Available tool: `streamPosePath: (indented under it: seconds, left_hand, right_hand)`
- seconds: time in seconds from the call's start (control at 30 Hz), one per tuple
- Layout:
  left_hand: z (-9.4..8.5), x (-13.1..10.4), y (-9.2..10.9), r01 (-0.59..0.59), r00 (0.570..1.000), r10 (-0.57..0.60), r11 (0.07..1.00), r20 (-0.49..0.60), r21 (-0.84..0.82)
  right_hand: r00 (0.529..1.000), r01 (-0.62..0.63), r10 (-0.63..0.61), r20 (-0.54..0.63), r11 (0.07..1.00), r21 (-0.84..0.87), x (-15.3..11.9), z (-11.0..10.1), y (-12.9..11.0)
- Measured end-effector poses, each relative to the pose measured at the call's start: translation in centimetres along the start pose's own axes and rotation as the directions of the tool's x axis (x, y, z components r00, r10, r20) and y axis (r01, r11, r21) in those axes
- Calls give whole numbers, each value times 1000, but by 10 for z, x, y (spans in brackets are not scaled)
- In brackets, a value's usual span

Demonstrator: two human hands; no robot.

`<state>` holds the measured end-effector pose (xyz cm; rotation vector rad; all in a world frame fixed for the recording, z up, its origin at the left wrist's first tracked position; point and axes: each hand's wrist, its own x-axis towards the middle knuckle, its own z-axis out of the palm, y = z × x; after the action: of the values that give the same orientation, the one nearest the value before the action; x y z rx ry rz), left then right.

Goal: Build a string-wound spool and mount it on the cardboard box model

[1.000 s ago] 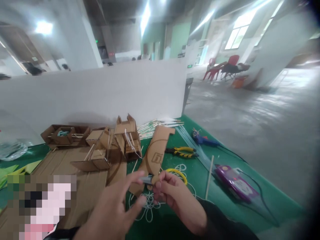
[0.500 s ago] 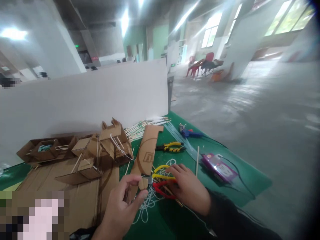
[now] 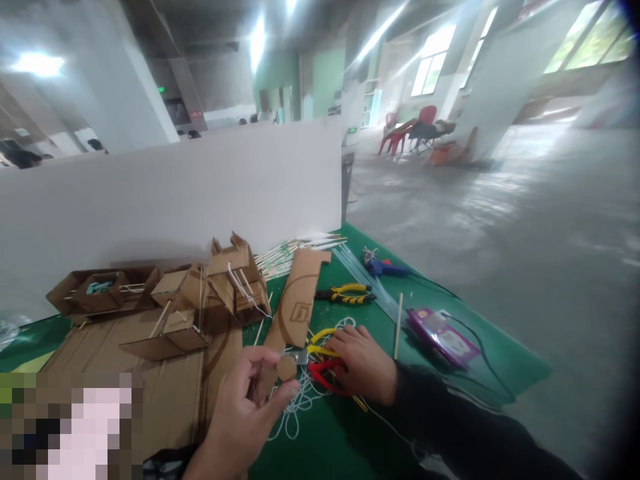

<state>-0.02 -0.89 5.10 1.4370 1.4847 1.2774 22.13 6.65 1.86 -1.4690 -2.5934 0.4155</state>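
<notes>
Between thumb and index finger, my left hand (image 3: 245, 400) pinches a small round cardboard disc (image 3: 287, 368). My right hand (image 3: 365, 363) is curled over the red and yellow handles of scissors (image 3: 327, 368), whose short metal end points left, close behind the disc. Its fingertips are partly hidden by the handles. White string (image 3: 295, 403) lies in loops on the green table under both hands. Behind them a long cardboard piece (image 3: 297, 300) with a printed mark lies flat, and black-and-yellow pliers (image 3: 347, 293) are to its right.
A cardboard model (image 3: 235, 280) with sticks and string fills the left side on a cardboard sheet (image 3: 115, 363). A blue glue gun (image 3: 387, 267), a purple box (image 3: 443, 338) with a cable and a stick (image 3: 399, 327) are at right. A white board (image 3: 225, 180) stands behind.
The disc has turned to show its round face more fully. My right hand and the scissors have shifted slightly left relative to the table. The whole view has moved a little.
</notes>
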Motion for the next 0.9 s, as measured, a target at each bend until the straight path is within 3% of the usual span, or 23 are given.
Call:
streamPosePath:
  seconds: [0.2,0.4,0.53,0.6,0.7,0.77,0.9]
  left_hand:
    - [0,-5,6,-22,999,23,998,-28,61]
    - [-4,-15,22,-66,994,72,994,-77,89]
    - [-5,-21,33,-56,992,65,994,-105,93]
    - [-5,-23,36,-58,990,71,992,-118,111]
    - [-5,-24,39,-92,988,106,989,-117,119]
    - [-4,-25,41,-114,985,130,984,-113,137]
    - [-3,-28,40,-170,972,193,971,-132,168]
  right_hand:
    - [997,-70,71,-18,997,22,-5,-4,-5]
    - [984,-177,178,-17,982,59,-28,-29,-8]
    - [959,-281,280,47,915,290,-52,-43,-11]
    - [973,-216,227,40,833,510,-66,-41,-14]
    - [980,-143,197,28,599,788,-85,-28,-24]
    - [977,-183,182,113,438,880,-92,-18,-34]
    - [986,-133,-66,153,240,962,-91,-2,-56]
